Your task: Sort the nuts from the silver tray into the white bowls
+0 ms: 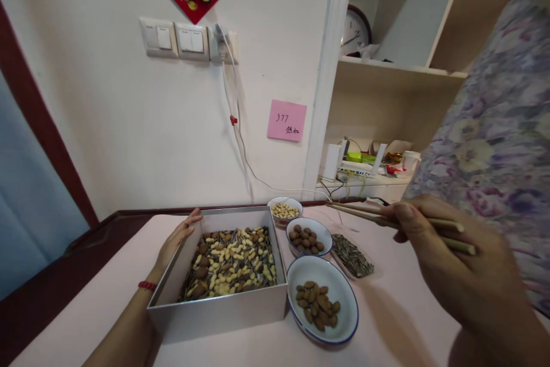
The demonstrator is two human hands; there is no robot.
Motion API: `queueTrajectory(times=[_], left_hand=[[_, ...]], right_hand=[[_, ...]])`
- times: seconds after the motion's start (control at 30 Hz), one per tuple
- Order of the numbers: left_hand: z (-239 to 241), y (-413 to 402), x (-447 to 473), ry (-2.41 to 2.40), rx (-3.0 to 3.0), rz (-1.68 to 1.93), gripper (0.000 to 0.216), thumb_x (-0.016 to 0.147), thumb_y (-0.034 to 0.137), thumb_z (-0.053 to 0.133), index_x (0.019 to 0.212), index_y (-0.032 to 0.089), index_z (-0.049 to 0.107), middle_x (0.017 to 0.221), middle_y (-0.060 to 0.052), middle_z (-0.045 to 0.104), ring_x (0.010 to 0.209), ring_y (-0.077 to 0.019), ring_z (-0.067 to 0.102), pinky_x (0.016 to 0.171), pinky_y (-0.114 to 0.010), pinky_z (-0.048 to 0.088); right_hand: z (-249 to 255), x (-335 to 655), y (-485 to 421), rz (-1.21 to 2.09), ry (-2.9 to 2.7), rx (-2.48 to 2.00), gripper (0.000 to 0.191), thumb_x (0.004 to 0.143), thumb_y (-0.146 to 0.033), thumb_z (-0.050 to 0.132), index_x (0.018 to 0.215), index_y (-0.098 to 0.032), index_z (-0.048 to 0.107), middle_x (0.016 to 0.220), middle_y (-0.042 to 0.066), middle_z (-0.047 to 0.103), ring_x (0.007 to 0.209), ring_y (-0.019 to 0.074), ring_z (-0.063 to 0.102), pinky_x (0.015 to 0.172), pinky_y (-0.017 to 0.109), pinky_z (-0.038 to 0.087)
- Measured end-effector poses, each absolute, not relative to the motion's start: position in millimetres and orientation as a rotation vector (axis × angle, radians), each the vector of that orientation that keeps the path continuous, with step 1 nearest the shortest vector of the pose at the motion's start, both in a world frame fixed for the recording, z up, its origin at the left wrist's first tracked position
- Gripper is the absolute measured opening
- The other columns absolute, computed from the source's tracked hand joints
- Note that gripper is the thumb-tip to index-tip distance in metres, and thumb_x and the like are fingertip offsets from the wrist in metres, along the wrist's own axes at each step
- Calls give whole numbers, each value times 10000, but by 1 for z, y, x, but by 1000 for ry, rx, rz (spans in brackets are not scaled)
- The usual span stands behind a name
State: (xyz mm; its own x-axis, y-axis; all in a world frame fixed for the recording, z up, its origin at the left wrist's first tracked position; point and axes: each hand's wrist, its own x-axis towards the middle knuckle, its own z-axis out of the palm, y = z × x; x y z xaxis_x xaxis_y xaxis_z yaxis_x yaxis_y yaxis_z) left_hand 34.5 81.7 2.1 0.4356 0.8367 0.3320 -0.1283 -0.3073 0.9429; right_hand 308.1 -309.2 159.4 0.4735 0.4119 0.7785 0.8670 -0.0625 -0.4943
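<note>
Resting: left hand (178,238) lies flat, fingers together, against the outer left wall of the box near its far corner; a red bead bracelet (147,285) circles the wrist.
Right hand: right hand (455,264) is raised close to the camera, fingers pinched around a pair of chopsticks (365,213).
Chopsticks: slim, pale wood or bamboo, round in section; tips point left, in the air above the bowls, nothing between them.
Box: grey-white cardboard box (223,310), square, open-topped, straight walls, sitting on the table in front of the person.
Box contents: mixed nuts and seeds (232,261) — pale peanuts, brown almonds, striped sunflower seeds, loosely jumbled.
Near bowl: white enamel-looking bowl with blue rim (341,298), just right of the box; a small heap of brown almonds inside.
Middle bowl: smaller blue-rimmed bowl (320,235) behind it, holding rounder brown nuts.
Far bowl: small bowl with reddish rim (286,202) by the wall, holding pale peanuts.
Tray: clear shallow dish of sunflower seeds (352,255), right of the middle bowl.
Table: smooth pale pink top (387,321), dark wood edge.
Writing: pink sticky note (286,120) on the white wall reads "377" with handwritten characters I cannot make out.
Wall: white switches (172,39), a plugged white cable, a red paper decoration with gold figure.
Shelf: pale wood shelving with a round clock (356,32).
</note>
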Motion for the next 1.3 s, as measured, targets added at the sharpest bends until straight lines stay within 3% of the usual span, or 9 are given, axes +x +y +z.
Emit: queueTrajectory(times=[0.17,0.27,0.47,0.6,0.83,1.3], left_hand=[[1,79,33,641,1615,1102,416,726,513,717,1047,249,743,1580,-34,432,1508,-344,254,1243,-426,127],[1,78,34,657,1601,1109,437,702,513,725,1033,228,743,1572,-68,441,1500,-352,271,1234,-444,157],[0,72,35,661,1535,1117,418,680,494,723,1007,235,747,1571,-73,441,1484,-349,311,1213,-444,219],[1,65,34,653,1493,1114,361,667,444,722,962,239,756,1558,-58,462,1491,-357,290,1209,-457,220],[4,54,30,607,1478,1046,327,675,372,702,957,217,765,1558,-68,459,1457,-387,353,1155,-476,324],[5,52,32,579,1460,1032,348,678,380,719,974,204,763,1573,-77,435,1484,-367,305,1182,-447,266]], right_hand=[[153,326,-310,-481,-1113,-1826,367,893,-576,572,809,-240,694,749,44,700,654,227,637,587,338,446],[149,310,-295,-452,-1141,-1777,349,940,-550,531,860,-242,676,787,30,687,700,203,641,623,319,454],[129,256,-250,133,-1501,-1521,341,1027,-428,446,840,-212,631,803,16,638,758,152,613,654,254,458],[109,243,-223,254,-1588,-1572,351,1020,-411,447,786,-196,596,787,19,615,750,160,570,670,268,419],[98,239,-214,368,-1638,-1597,370,1028,-425,412,787,-196,574,815,29,607,789,176,557,705,285,405],[100,232,-219,415,-1688,-1608,374,1043,-438,391,792,-208,544,812,7,575,781,158,528,713,269,385]])
